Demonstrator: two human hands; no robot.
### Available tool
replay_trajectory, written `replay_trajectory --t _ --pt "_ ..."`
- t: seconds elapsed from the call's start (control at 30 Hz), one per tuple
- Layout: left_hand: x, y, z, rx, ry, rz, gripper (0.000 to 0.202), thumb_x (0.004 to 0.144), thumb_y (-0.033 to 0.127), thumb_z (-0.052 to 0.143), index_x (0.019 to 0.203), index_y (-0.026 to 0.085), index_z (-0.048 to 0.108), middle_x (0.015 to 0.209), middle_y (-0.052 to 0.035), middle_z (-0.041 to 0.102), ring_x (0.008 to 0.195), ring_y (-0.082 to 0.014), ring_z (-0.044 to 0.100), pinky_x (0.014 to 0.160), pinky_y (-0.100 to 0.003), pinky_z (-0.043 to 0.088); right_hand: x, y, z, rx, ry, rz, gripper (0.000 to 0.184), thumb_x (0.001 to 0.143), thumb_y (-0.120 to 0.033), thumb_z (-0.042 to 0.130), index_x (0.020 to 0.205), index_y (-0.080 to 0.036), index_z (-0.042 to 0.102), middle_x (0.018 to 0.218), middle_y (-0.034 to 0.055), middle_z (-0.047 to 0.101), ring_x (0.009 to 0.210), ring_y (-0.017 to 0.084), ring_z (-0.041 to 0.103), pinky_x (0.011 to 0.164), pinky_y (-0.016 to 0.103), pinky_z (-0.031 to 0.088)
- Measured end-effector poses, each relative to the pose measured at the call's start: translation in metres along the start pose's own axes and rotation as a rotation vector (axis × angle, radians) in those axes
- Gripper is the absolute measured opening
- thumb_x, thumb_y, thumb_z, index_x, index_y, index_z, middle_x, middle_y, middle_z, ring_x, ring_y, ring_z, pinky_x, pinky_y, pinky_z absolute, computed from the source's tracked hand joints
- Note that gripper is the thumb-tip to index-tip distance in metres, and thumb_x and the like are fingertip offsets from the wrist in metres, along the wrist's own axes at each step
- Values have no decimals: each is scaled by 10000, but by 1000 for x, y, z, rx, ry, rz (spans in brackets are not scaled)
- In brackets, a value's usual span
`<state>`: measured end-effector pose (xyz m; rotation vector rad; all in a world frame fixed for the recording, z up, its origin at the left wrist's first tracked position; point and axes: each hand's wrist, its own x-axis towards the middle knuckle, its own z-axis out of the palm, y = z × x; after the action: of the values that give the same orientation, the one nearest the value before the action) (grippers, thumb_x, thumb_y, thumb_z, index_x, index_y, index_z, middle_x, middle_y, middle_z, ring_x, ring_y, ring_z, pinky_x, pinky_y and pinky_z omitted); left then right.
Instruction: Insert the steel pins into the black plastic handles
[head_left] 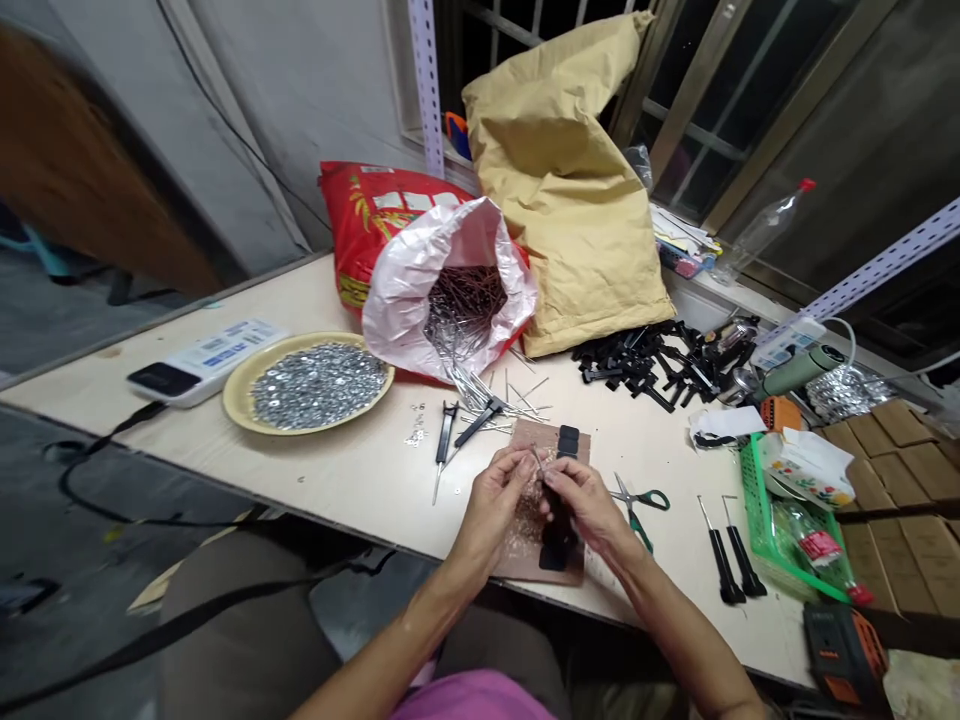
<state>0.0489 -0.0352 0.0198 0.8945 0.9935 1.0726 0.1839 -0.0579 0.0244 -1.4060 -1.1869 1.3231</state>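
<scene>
My left hand (501, 492) and my right hand (583, 497) meet over a brown board (525, 570) at the table's front edge. Both are closed in a pinch around a thin metal rod (538, 460), whose lower part is hidden by my fingers. Black pads (568, 440) are fixed along the board, and a dark shape lies in shadow under my right hand. Left of my hands are a black-handled tool with a metal shaft (445, 440) and another black handle (478, 421). Green-handled scissors (641, 500) lie just right of my right hand.
A yellow plate (234, 405) heaped with small metal pieces stands left, beside a white device (217, 355). Behind are an open red bag (349, 220) of metal rods, a paper sack (577, 220) and piled black handles (637, 360). Right are two hook tools (731, 560) and a green basket (757, 510).
</scene>
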Motion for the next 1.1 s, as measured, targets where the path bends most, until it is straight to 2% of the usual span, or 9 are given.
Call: replay_trajectory --t 0.13,0.33,0.43,0.57,0.63,0.73,0.9,1.03,1.1 --pt "1 -30 -12 452 -46 199 379 824 433 517 1110 212 628 1126 -96 633 1082 -237 559 901 -390 470 9 11 -53 -703 324 -334 205 876 -333 498 749 -199 586 771 35 584 718 166 544 641 287 434" --pt "-3 -75 -23 873 -74 585 370 912 329 388 1208 183 555 1174 -128 628 1102 -262 535 948 -466 438 37 35 -91 -1175 211 -560 271 946 -235 370 784 -182 580 785 76 598 733 187 526 661 317 426" --pt "-1 -86 -24 966 -47 637 393 930 282 331 1264 168 504 1186 -145 620 1089 -265 543 932 -471 442 19 50 -84 -1160 68 -653 298 955 -205 346 775 -186 582 753 73 604 690 177 523 622 317 422" --pt "0 -89 -25 1029 -33 644 409 936 254 300 1304 178 464 1189 -143 617 1076 -260 550 923 -462 439 -9 59 -75 -1032 -328 -792 259 961 -196 352 867 -213 593 746 39 612 669 151 530 590 298 422" --pt "0 -88 -25 1045 -22 645 407 936 239 303 1304 174 462 1183 -141 619 1083 -261 547 931 -460 430 -2 55 -78 -1025 -261 -751 273 963 -206 343 861 -209 597 740 44 609 666 155 526 595 307 438" --pt "-2 -86 -25 1063 -2 649 401 935 218 303 1298 171 466 1180 -141 620 1090 -261 542 931 -455 425 18 48 -84 -1038 3 -621 331 965 -237 323 789 -192 599 729 69 597 674 173 522 609 336 465" --pt "-1 -85 -26 1077 -30 674 392 932 210 321 1293 172 468 1161 -136 632 1073 -258 555 922 -441 426 13 56 -75 -955 -371 -765 341 973 -251 325 800 -218 617 725 25 596 655 136 517 615 282 478" --pt "0 -83 -26 1079 -43 680 390 930 210 327 1291 168 468 1157 -138 633 1066 -255 561 919 -432 426 22 55 -80 -975 -139 -693 406 982 -216 237 808 -176 602 738 65 579 689 163 514 620 318 475" --pt "-1 -82 -26 1075 -51 675 388 931 211 319 1284 162 473 1147 -142 636 1057 -256 565 916 -434 426 26 52 -86 -1016 -115 -704 389 980 -226 263 782 -168 593 735 73 574 678 166 504 612 317 465"
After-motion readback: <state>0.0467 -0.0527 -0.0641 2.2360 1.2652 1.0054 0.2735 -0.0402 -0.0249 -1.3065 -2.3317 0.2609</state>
